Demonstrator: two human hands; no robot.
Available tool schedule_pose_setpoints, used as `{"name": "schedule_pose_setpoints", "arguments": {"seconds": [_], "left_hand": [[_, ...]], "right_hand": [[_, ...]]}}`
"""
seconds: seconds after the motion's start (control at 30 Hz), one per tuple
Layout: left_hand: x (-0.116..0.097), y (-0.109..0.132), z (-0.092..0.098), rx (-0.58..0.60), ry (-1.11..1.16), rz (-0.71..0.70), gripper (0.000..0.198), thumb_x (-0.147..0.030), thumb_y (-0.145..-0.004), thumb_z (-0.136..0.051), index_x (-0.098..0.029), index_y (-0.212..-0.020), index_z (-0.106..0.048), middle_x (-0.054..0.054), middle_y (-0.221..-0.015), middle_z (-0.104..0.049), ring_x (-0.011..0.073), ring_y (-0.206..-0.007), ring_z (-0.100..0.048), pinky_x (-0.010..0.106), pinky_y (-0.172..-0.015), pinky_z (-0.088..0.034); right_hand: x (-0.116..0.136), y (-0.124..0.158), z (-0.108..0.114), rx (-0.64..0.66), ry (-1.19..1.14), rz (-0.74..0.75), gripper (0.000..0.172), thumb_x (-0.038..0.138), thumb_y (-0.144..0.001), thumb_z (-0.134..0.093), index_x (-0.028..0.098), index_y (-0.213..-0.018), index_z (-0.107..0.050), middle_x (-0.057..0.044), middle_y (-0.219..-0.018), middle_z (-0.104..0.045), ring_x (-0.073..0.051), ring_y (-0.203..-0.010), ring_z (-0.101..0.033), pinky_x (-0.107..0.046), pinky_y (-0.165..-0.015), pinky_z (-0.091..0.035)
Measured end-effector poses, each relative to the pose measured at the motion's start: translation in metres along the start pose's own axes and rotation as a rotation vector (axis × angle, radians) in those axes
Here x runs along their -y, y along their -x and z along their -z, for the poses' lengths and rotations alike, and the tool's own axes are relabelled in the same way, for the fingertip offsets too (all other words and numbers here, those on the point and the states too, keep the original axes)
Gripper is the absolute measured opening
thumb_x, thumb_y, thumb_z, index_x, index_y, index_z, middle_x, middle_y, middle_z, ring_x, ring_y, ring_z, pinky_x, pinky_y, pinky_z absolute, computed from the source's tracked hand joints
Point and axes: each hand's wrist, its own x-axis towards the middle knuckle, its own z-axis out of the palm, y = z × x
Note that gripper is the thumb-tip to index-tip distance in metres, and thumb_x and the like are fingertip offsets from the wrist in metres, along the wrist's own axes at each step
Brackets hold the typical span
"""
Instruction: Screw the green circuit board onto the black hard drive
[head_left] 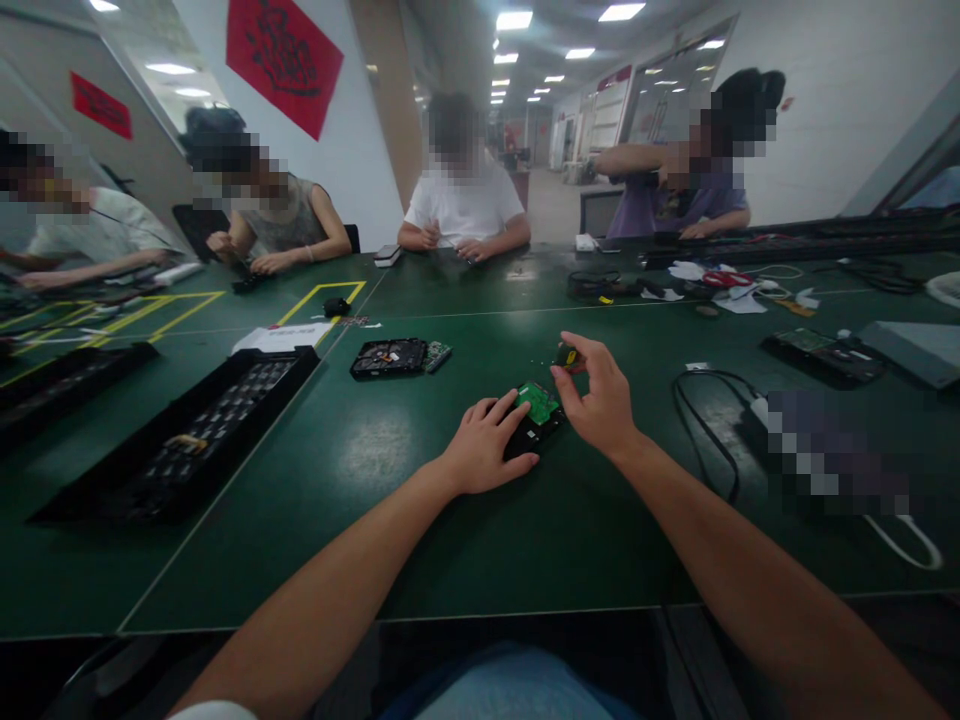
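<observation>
A black hard drive with a green circuit board on top lies on the table in front of me. My left hand rests over its left side, fingers spread across the casing and board, thumb along the near edge. Just right of the drive, my right hand is raised a little, pinching a small dark piece with a yellow mark between thumb and fingers. Its exact kind is unclear. Tiny light specks lie on the table just left of that piece.
Another opened drive with a loose circuit board sits farther left. A long black tray fills the left side. Right are a cable, another drive-like device and a grey box. Several people sit across the table.
</observation>
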Motion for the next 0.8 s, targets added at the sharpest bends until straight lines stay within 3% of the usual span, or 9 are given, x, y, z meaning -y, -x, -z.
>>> {"name": "schedule_pose_setpoints", "arguments": {"seconds": [0.33, 0.57, 0.8], "left_hand": [[-0.0013, -0.0003, 0.0008, -0.001, -0.001, -0.001, 0.086, -0.068, -0.092, -0.059, -0.026, -0.164, -0.035, 0.011, -0.173, -0.026, 0.0425, -0.149, -0.032, 0.063, -0.120, -0.031], [-0.0001, 0.0001, -0.0006, -0.005, -0.004, -0.005, 0.087, -0.068, -0.091, -0.060, -0.025, -0.163, -0.035, 0.012, -0.172, -0.027, 0.0422, -0.149, -0.032, 0.062, -0.120, -0.032], [-0.0002, -0.0006, 0.0001, 0.000, -0.020, -0.004, 0.088, -0.069, -0.092, -0.059, -0.024, -0.163, -0.036, 0.013, -0.172, -0.027, 0.0426, -0.148, -0.033, 0.062, -0.120, -0.033]], "right_hand": [[0.0011, 0.0012, -0.0003, 0.028, -0.036, -0.030, 0.042, 0.030, -0.102, -0.058, 0.031, -0.143, -0.053, -0.009, -0.127, -0.069, -0.026, -0.103, -0.069, -0.049, -0.094, -0.060], [0.0001, -0.0014, 0.0002, -0.017, 0.012, -0.002, 0.041, 0.032, -0.099, -0.063, 0.030, -0.140, -0.056, -0.009, -0.119, -0.064, -0.026, -0.102, -0.065, -0.048, -0.089, -0.060], [-0.0029, 0.0012, -0.0016, 0.038, -0.009, -0.018, 0.052, 0.030, -0.103, -0.055, 0.031, -0.153, -0.045, -0.011, -0.130, -0.065, -0.027, -0.105, -0.067, -0.050, -0.092, -0.060]]}}
